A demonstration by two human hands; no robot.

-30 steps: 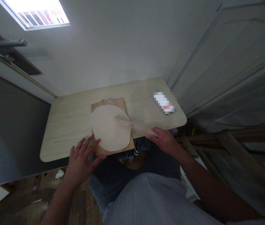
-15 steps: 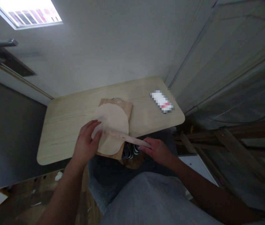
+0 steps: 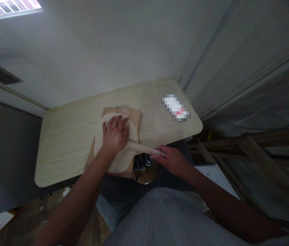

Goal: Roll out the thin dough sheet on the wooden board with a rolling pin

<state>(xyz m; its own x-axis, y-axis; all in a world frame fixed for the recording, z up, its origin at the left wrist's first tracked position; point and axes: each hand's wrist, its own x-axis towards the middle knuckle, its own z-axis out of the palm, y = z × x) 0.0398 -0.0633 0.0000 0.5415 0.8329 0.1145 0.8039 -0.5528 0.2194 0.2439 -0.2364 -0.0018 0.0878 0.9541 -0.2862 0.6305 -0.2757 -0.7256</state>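
Observation:
A thin round sheet of dough (image 3: 120,160) covers most of a wooden cutting board (image 3: 136,117) that has a metal loop at its far end. My left hand (image 3: 115,135) lies on the dough with fingers spread, pointing away from me. In my right hand (image 3: 171,158) is the near end of a wooden rolling pin (image 3: 143,148). The pin slants from that hand onto the dough, and its far end is hidden by my left hand. Whether the left palm touches the pin cannot be made out.
The board rests on a pale wood-grain table (image 3: 62,143), overhanging its front edge. A blurred-out phone-like object (image 3: 175,107) lies at the table's right. A white wall (image 3: 103,61) rises behind, and wooden beams (image 3: 264,160) stand at the right.
My left hand has moved from the dough's left side, by the pin's tip, onto its middle and spread out flat. The right hand still holds the pin. The view has shifted slightly.

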